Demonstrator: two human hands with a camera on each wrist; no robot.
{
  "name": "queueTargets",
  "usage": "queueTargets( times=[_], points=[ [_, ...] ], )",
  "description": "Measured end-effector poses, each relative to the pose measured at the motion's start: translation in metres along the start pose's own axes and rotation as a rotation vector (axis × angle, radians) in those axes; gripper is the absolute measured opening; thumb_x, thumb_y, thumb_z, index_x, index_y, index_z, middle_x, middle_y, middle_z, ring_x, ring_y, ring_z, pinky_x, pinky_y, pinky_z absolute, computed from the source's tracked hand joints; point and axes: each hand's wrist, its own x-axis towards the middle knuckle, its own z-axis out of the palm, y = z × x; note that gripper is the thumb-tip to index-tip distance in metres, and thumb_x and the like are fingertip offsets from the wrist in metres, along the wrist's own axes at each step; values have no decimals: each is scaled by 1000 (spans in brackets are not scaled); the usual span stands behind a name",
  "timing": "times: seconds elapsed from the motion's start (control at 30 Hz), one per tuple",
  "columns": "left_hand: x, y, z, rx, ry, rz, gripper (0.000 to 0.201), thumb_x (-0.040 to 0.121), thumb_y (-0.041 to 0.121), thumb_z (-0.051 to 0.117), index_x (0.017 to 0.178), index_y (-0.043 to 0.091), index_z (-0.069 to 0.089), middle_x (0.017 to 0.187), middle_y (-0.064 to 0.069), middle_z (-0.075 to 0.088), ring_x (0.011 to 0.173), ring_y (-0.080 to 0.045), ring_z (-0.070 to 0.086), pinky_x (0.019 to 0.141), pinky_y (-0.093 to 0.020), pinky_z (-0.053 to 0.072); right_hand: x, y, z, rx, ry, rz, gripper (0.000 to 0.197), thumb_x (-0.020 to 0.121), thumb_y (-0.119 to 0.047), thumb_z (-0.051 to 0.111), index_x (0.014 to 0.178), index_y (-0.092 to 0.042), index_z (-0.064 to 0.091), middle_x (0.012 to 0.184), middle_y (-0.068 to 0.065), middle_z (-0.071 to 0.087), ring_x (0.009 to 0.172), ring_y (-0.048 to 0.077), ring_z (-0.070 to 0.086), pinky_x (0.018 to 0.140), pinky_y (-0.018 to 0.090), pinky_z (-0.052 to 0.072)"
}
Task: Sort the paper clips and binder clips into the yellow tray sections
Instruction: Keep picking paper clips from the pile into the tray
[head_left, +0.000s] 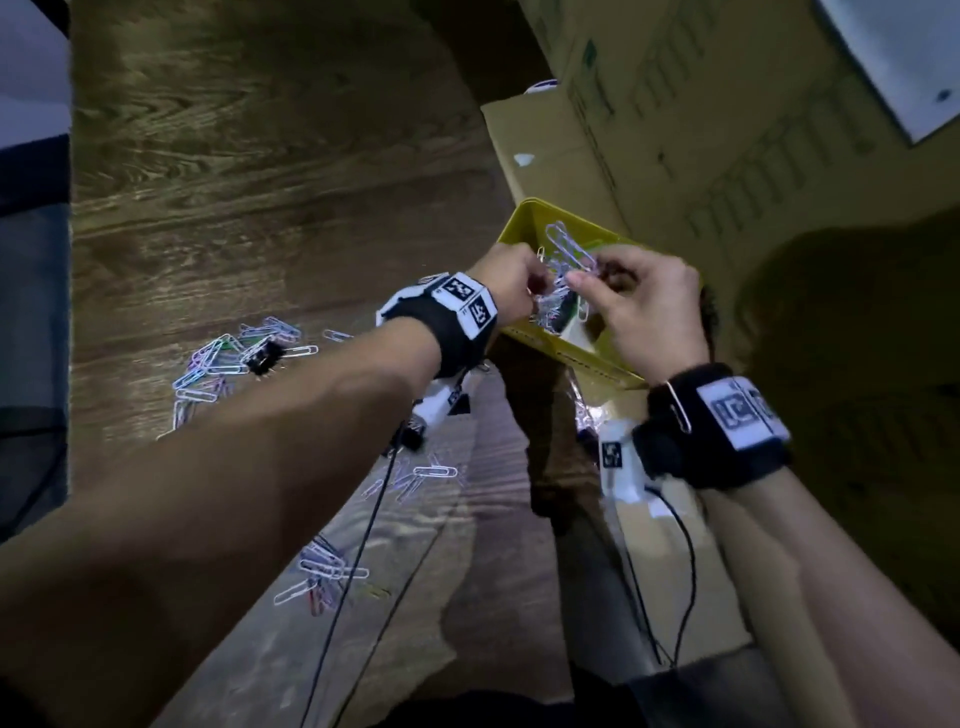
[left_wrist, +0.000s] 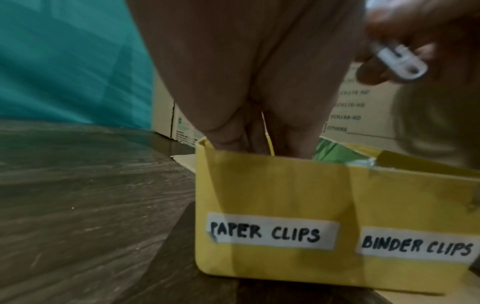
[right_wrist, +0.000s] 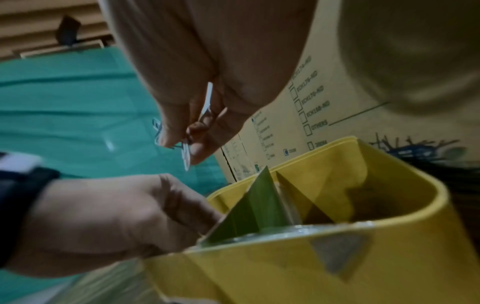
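The yellow tray (head_left: 525, 209) stands on a cardboard sheet, its front wall (left_wrist: 272, 195) labelled PAPER CLIPS on the left and BINDER CLIPS on the right. A green divider (right_wrist: 259, 205) splits it. Both hands meet over it. My left hand (head_left: 519, 286) has curled fingers (left_wrist: 231, 133) dipped into the paper clip section, at the lower end of a tangle of paper clips (head_left: 566, 254). My right hand (head_left: 587, 283) pinches the upper clips (right_wrist: 185, 152) between thumb and fingers just above the tray. The tray's contents are mostly hidden.
Loose paper clips lie in heaps on the wood floor (head_left: 223, 358), (head_left: 431, 475), (head_left: 324, 571), with a black binder clip (head_left: 262, 358) in the left heap. Printed cardboard boxes (head_left: 727, 156) stand right behind the tray. Thin black cables (head_left: 363, 571) trail from both wrists.
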Motion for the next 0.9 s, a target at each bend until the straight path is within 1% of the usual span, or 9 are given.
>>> queueTargets(
  times=[0.1,0.3,0.37,0.47,0.57,0.63,0.73,0.83,0.9],
  points=[
    [-5,-5,1,27,-9,17,28,81,15,65,110,17,68,108,-5,70,102,-18,62,86,-16,39,24,9,9,-210,-62,0,20,81,-23,73,95,-10,72,74,0,63,68,12,56,71,22,47],
    [-62,-26,3,-85,336,193,25,80,4,52,94,12,71,92,-5,70,82,-16,63,79,-15,41,43,16,30,-568,-253,-20,25,89,-17,61,112,-13,68,101,17,69,95,31,64,87,34,51],
    [-94,-36,20,-11,234,274,29,76,5,46,93,10,70,89,-8,69,80,-21,63,77,-17,42,42,12,34,-603,-307,-24,30,89,-19,60,119,-14,64,109,18,67,101,33,62,89,37,51],
    [-142,-57,61,209,-2,388,41,76,15,40,107,13,67,111,-8,67,99,-23,64,83,-27,51,27,4,40,-560,-318,-114,32,90,-20,58,122,-17,63,119,12,64,108,28,59,97,38,44],
    [-181,-75,97,422,-151,408,46,80,25,36,115,13,64,123,-10,62,111,-25,60,89,-39,52,-10,-3,51,-422,-245,-265,26,90,-13,56,113,-16,67,111,8,65,104,24,59,96,38,44],
    [-205,-87,108,551,-206,352,49,84,32,33,119,14,62,126,-8,61,115,-25,58,95,-43,47,-41,-5,62,-323,-223,-363,23,87,-7,57,106,-12,69,100,9,65,94,23,60,87,35,49],
    [-245,-105,113,624,-267,286,53,89,39,29,129,14,53,133,-7,55,123,-23,51,102,-44,41,-90,1,79,-258,-285,-360,25,85,-1,58,104,-11,69,99,7,61,91,18,57,83,21,44],
    [-279,-120,110,636,-264,274,52,88,38,31,132,15,47,134,-5,55,125,-22,50,97,-45,44,-137,12,101,-328,-454,-274,30,88,-5,55,115,-14,63,114,5,56,99,17,55,88,28,48],
    [-295,-129,104,594,-223,299,49,88,35,34,133,17,40,134,-5,54,124,-21,51,96,-42,45,-162,20,118,-436,-586,-209,43,90,-13,53,133,-16,49,133,4,46,117,21,47,101,32,41]
  ],
)
